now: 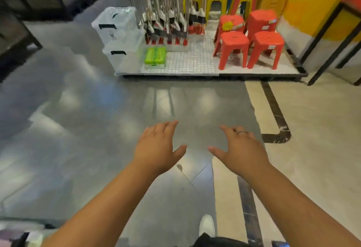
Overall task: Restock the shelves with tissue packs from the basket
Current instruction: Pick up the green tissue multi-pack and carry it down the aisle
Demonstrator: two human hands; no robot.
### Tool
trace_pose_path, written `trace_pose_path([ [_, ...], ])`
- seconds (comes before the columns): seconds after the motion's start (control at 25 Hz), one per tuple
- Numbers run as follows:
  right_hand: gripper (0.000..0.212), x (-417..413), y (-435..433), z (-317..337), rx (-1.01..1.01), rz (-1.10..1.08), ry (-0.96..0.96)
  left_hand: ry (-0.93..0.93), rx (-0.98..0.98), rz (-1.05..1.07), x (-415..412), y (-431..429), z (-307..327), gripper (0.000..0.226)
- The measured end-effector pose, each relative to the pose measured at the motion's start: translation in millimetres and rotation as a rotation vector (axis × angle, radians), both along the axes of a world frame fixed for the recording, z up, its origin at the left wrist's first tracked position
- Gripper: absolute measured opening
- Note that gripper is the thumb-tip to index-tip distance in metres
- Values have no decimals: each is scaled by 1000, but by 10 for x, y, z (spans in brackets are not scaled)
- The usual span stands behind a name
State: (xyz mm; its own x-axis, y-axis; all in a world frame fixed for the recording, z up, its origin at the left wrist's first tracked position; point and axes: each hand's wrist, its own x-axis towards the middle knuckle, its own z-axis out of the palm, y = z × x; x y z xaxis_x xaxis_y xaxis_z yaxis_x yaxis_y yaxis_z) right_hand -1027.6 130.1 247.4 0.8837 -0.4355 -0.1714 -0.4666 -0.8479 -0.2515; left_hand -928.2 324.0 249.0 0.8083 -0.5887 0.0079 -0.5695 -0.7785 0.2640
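Left grip (156,145) and right grip (241,149) hover released, fingers spread, above open grey floor (117,100). Green tissue packs (155,57) sit near the front edge of the display platform (195,73), just beside clear storage boxes (119,38).

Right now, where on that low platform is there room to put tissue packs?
The bare grid patch of the platform is free. It lies between the green pack and the red stools, in front of the mops. The left end is crowded with clear bins.
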Motion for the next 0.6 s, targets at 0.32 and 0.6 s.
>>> trace_pose_path([
  [0.32, 77, 2414, -765, 128, -16, 232, 29, 0, -24, 212, 1941, -566, 89, 74],
  [0.6, 76, 4604, -1269, -86, -25, 260, 86, 72, -29, 256, 4158, -1027, -139, 73],
])
